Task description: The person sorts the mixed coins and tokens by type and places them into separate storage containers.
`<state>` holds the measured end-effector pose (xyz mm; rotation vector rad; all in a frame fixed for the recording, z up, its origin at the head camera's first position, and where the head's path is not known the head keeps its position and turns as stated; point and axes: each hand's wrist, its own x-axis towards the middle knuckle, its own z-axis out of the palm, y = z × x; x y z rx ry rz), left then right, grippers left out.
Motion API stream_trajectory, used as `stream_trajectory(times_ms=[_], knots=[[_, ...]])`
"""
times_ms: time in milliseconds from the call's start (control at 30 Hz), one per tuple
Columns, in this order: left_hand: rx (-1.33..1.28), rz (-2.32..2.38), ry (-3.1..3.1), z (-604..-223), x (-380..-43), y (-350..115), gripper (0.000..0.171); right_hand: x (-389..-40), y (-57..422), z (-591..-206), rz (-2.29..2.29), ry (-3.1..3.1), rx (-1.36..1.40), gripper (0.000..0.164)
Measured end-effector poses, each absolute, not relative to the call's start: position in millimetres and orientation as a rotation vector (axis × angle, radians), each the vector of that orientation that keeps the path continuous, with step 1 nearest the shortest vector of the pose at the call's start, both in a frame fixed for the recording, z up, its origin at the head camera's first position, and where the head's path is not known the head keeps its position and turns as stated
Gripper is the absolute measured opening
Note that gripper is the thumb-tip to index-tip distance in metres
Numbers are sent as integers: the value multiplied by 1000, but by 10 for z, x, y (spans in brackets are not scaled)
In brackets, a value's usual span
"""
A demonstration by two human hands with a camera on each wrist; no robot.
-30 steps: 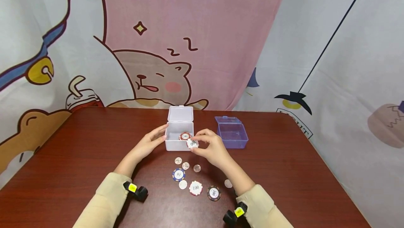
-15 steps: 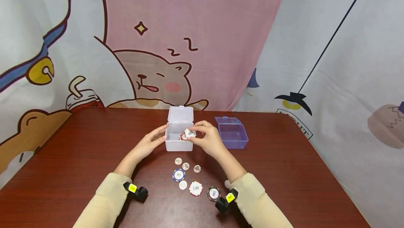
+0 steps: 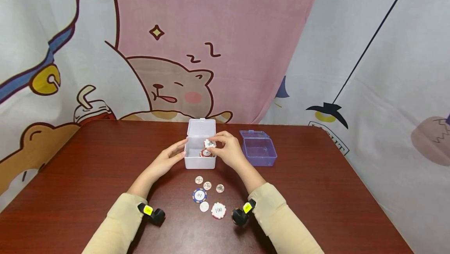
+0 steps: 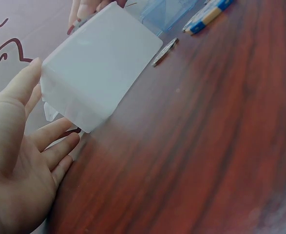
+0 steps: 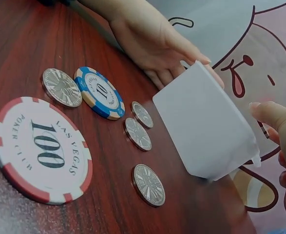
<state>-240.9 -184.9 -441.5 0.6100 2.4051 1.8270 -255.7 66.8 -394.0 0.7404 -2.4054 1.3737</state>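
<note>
The white lidded box [image 3: 200, 163] stands with its lid raised. Straight fingers of my left hand [image 3: 168, 156] touch its left side; in the left wrist view, the left hand [image 4: 23, 165] has its thumb and fingers spread at the box's end. My right hand [image 3: 230, 150] reaches over the box's right rim and pinches a white poker chip [image 3: 209, 143] marked 100, inside the opening. Below that chip a red poker chip [image 3: 205, 153] lies in the box. The right wrist view shows only the edge of the pinched chip [image 5: 264, 130] by the thumb.
A blue see-through box [image 3: 260, 156] with its lid up stands to the right. Nearer me lie a blue 10 chip [image 3: 199, 195], a white-and-red 100 chip [image 3: 218, 210] and several silver coins [image 3: 220, 188]. A patterned cloth [image 3: 260, 50] hangs behind the table [image 3: 327, 191].
My right hand has carried the white 100 chip from the box's front right corner up and back over the rim into the opening. My left hand has stayed in place.
</note>
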Motion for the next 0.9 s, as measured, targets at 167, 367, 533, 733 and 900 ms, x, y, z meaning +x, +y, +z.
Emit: stream_trajectory(times_ms=[167, 367, 533, 733, 900], knots=[[618, 1833, 2399, -4417, -2412, -1855, 51, -2608, 637, -3974, 1360, -2414, 752, 30], [615, 1838, 2391, -4418, -2408, -1854, 51, -2647, 596, -4011, 1358, -2463, 720, 30], [617, 1840, 2390, -4423, -2415, -1848, 51, -2651, 584, -4029, 1347, -2502, 684, 28], [625, 1853, 2377, -4420, -2415, -1845, 51, -2646, 579, -4036, 1349, -2514, 670, 29], [616, 1855, 2375, -4416, -2409, -1845, 51, -2646, 578, -4051, 1331, -2518, 675, 29]])
